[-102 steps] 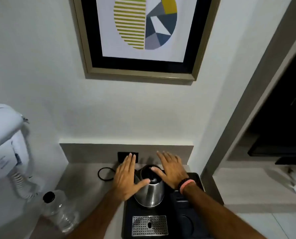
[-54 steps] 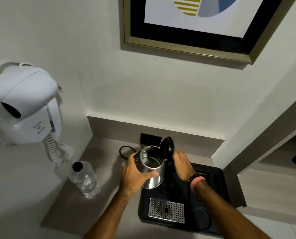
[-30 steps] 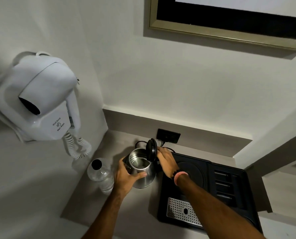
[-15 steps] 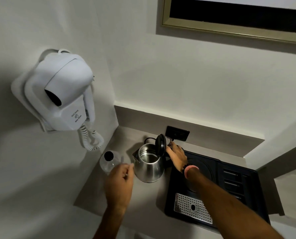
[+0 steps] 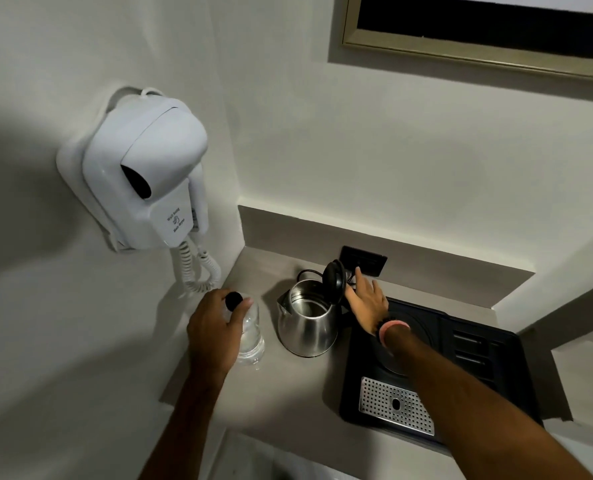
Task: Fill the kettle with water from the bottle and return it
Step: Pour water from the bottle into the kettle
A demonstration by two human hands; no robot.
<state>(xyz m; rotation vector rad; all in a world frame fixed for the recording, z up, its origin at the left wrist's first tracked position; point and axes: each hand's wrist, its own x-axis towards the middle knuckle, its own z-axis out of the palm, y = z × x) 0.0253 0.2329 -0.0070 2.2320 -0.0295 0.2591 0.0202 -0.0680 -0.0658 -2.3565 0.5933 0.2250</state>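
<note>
A steel kettle stands on the grey counter, left of the black tray, with its black lid tipped up and open. To its left stands a clear plastic water bottle with a black cap. My left hand wraps around the bottle's upper part, thumb by the cap. My right hand hovers just right of the raised lid, fingers spread, holding nothing.
A black tray with a round kettle base and a perforated metal drip grate sits at the right. A white hair dryer hangs on the left wall, its coiled cord above the bottle. A wall socket is behind the kettle.
The kettle was lifted off the tray, opened and set down on the counter. My left hand let go of it and closed on the bottle; my right hand released the handle.
</note>
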